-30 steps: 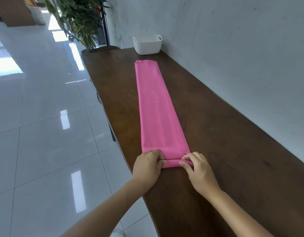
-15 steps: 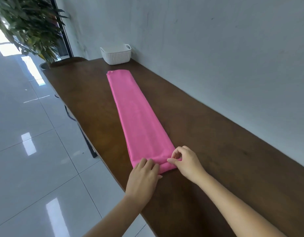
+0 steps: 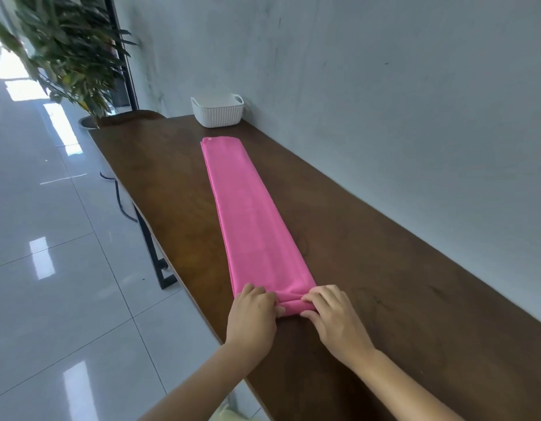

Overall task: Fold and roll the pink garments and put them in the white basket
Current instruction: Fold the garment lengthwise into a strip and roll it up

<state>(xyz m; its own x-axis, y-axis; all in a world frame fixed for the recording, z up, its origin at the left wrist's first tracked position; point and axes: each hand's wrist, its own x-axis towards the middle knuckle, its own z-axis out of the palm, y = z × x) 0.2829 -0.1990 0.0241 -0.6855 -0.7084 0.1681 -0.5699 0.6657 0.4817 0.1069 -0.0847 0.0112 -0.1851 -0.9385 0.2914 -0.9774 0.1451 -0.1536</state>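
A pink garment (image 3: 251,217), folded into a long narrow strip, lies lengthwise on the dark wooden table (image 3: 384,284). Its near end is turned over into a small roll. My left hand (image 3: 252,317) grips the left side of that roll, fingers curled over it. My right hand (image 3: 336,320) grips the right side, fingertips on top and thumb underneath. The white ribbed basket (image 3: 218,112) stands at the far end of the table against the wall, just past the strip's far end; nothing shows above its rim.
A grey wall (image 3: 384,101) runs along the table's right side. The table's left edge drops to a glossy tiled floor (image 3: 50,284). A potted plant (image 3: 65,56) stands beyond the far left corner. Black table legs (image 3: 153,256) show under the edge.
The view has swung, so the table sits differently in frame. Both hands stay on the near end, and the turned-over roll looks slightly thicker, with the right hand now flat over it.
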